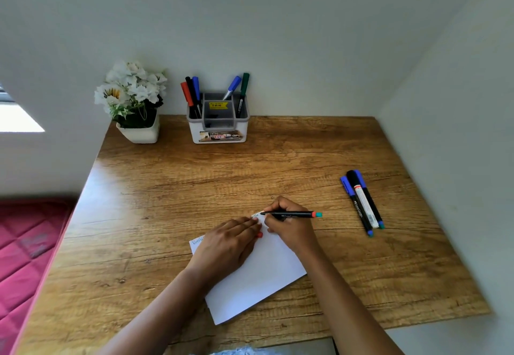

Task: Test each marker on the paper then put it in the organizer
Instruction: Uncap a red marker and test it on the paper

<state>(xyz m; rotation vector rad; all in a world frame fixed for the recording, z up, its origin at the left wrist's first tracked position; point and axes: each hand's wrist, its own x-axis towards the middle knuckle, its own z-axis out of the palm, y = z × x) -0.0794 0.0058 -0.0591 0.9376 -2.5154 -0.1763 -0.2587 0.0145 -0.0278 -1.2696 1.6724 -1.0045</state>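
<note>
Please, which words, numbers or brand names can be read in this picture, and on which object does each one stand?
"49.00": yellow sticker inside the organizer.
"OP", rest blurred: front label on the organizer.
"Faber-Castell": blue-capped marker lying on the table.
Handwriting on the paper: blurred.
Print on the marker in the right hand: too small.

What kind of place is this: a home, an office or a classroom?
Probably a home, perhaps a bedroom corner: a small wooden desk against plain walls holds a flower pot and a marker organizer, and a pink quilted mattress lies beside it.
</note>
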